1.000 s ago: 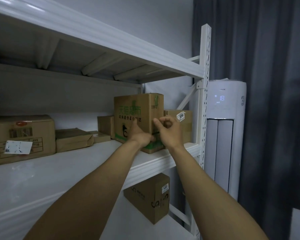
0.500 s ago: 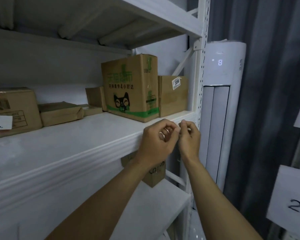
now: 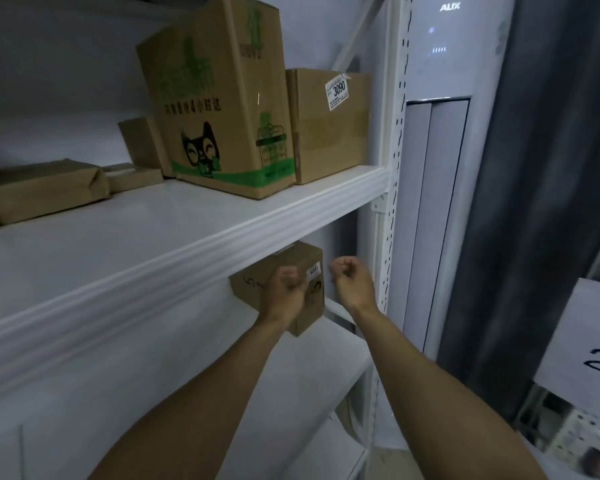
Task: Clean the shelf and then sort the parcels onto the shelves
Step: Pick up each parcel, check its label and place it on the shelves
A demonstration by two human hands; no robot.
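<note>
A tall cardboard box with a green cat print (image 3: 215,109) stands on the white upper shelf (image 3: 153,230), beside a plain box labelled 3090 (image 3: 329,133). Below that shelf, a small cardboard box (image 3: 250,282) with a white label sits on the lower shelf (image 3: 326,358). My left hand (image 3: 284,292) hangs in front of this small box with its fingers curled, and I see nothing in it. My right hand (image 3: 350,282) is a loose fist just right of the box, apart from it, holding nothing visible.
Flat brown parcels (image 3: 45,188) and a small upright box (image 3: 139,140) lie further left on the upper shelf. The perforated shelf post (image 3: 394,133) stands right of my hands. Behind it are a white air conditioner (image 3: 440,168), a dark curtain (image 3: 534,168) and a paper sign (image 3: 586,341).
Both hands left the tall cat-print box and dropped past the upper shelf's edge to the small box on the lower shelf. They have moved slightly apart, and my view tilted down.
</note>
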